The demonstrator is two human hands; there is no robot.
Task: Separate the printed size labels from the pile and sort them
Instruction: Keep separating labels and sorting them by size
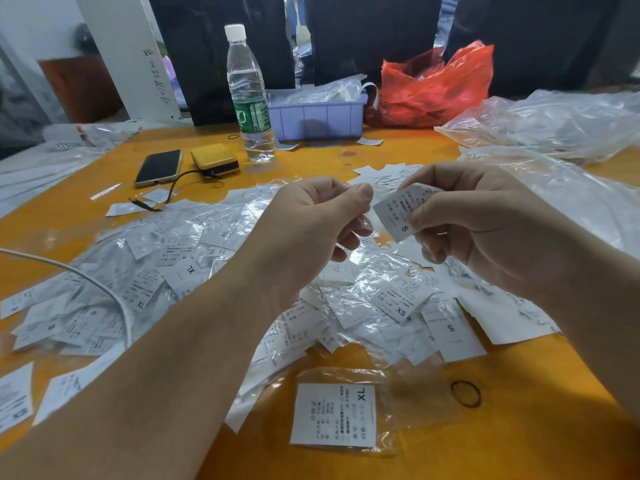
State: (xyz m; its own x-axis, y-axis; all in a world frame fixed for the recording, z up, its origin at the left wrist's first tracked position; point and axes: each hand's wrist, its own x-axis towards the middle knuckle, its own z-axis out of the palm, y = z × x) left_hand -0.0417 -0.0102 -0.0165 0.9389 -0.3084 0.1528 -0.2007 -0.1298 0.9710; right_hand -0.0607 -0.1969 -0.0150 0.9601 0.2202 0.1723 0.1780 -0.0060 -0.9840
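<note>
My right hand [485, 226] pinches an S label [398, 213] above the pile [214, 265]; left hand [311, 216] is curled beside it, maybe gripping film. I'd say sorting's barely started, tons left.

Orange table [346, 465] w/ label pile [207, 271], XL label [334, 415], rubber band [465, 393], phone [158, 167], water bottle [249, 95].
</note>
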